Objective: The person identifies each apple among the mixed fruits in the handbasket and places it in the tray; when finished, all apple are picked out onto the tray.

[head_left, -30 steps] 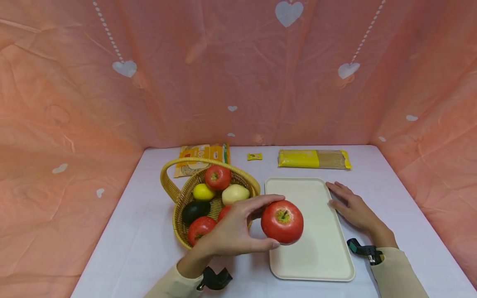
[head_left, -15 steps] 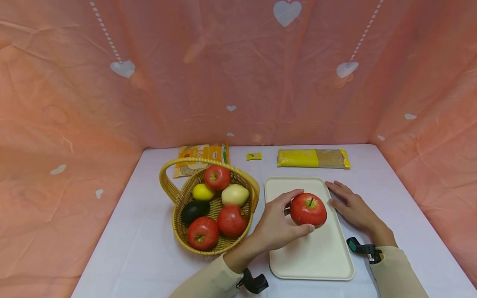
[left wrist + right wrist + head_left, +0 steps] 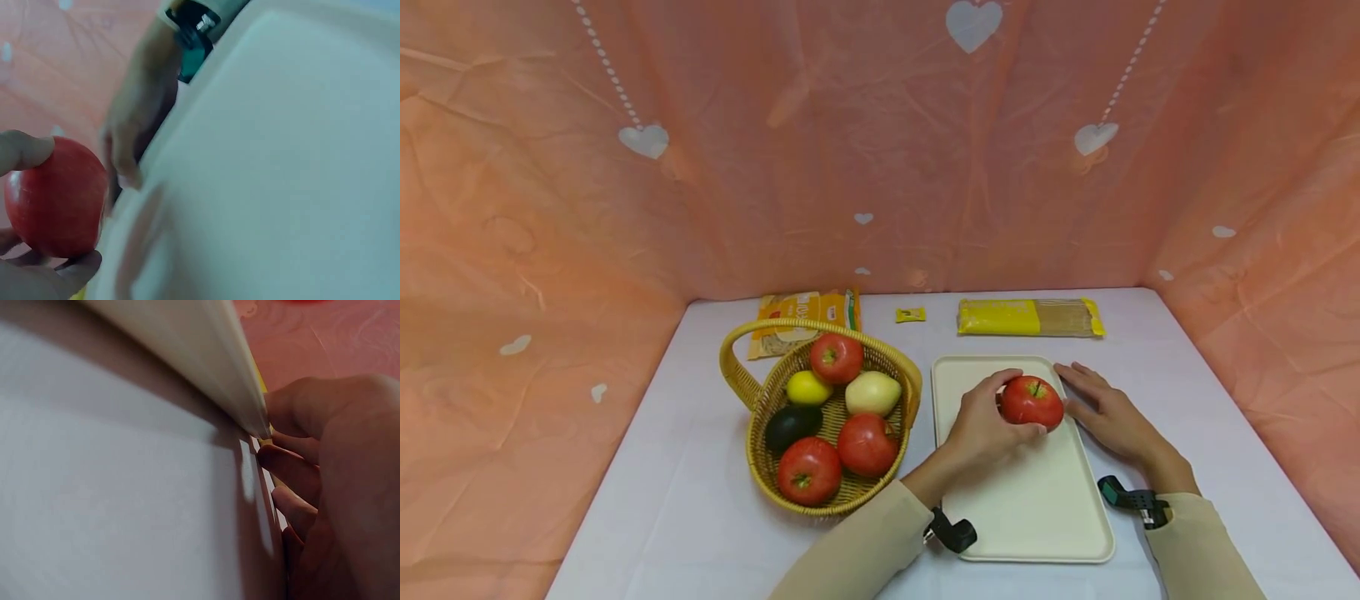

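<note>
My left hand (image 3: 987, 429) grips a red apple (image 3: 1033, 404) between thumb and fingers, over the far right part of a cream rectangular tray (image 3: 1026, 508). In the left wrist view the apple (image 3: 59, 200) shows from the side, thumb on one face and fingers on the opposite one. Flat beside the tray's right edge rests my right hand (image 3: 1112, 423), its fingers extended. Seen from the right wrist, the thumb and fingertips of that hand (image 3: 356, 450) lie right at the rim of the tray (image 3: 194, 356).
Left of the tray stands a woven basket (image 3: 758, 467) with a tall handle. It contains apples (image 3: 808, 471), a lemon (image 3: 808, 387), a dark avocado (image 3: 792, 427) and a pale fruit (image 3: 873, 392). Behind lie an orange packet (image 3: 805, 308), a small yellow packet (image 3: 911, 315) and a long yellow package (image 3: 1032, 317).
My left hand has carried the apple rightward and away from me, from beside the basket to over the tray's far right part. The right hand has stayed at the tray's edge.
</note>
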Demonstrator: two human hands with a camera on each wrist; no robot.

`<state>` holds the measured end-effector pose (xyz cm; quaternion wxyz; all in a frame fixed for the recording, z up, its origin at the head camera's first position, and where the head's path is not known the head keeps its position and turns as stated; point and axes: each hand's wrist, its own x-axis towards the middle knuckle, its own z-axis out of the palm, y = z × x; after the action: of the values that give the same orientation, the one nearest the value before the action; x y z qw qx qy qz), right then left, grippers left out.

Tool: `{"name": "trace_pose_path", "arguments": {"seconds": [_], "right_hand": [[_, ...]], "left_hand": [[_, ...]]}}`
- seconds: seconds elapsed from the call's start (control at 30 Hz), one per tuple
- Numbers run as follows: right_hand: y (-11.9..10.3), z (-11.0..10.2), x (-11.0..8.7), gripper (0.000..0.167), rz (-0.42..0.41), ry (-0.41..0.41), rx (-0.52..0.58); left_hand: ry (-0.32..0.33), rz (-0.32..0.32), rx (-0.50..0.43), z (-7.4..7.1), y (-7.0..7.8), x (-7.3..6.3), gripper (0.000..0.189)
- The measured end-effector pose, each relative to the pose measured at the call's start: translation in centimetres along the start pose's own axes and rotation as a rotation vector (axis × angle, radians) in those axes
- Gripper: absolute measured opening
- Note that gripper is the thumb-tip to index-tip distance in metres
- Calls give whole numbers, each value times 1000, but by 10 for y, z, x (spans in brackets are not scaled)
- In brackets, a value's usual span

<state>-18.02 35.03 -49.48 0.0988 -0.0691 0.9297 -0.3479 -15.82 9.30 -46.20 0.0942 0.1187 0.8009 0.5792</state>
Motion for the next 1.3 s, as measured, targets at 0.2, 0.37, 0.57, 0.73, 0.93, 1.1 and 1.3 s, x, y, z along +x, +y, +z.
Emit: {"name": "trace_pose_path", "arguments": {"seconds": [0.2,0.37,0.57,0.73,0.93,1.1,1.3], "right_hand": [[2,0,0,68,-17,7,5],[3,0,0,66,-19,19,5],[3,1,1,65,-32,18,37],[2,0,1,65,-38,26,45],[1,0,2,65,-34,22,44],[1,0,1,66,-14,10,41],[3,0,2,66,-23,15,26]], "left_hand": [[-30,-19,16,10,-9,13,78],[-82,5,69,19,-11,20,78],[-93,79,202,25,-10,23,79],[-93,112,291,25,-8,19,82],[-57,117,312,19,-3,13,89],[-28,154,206,4,7,3,86],[-107,189,-16,-29,22,-25,84]]}}
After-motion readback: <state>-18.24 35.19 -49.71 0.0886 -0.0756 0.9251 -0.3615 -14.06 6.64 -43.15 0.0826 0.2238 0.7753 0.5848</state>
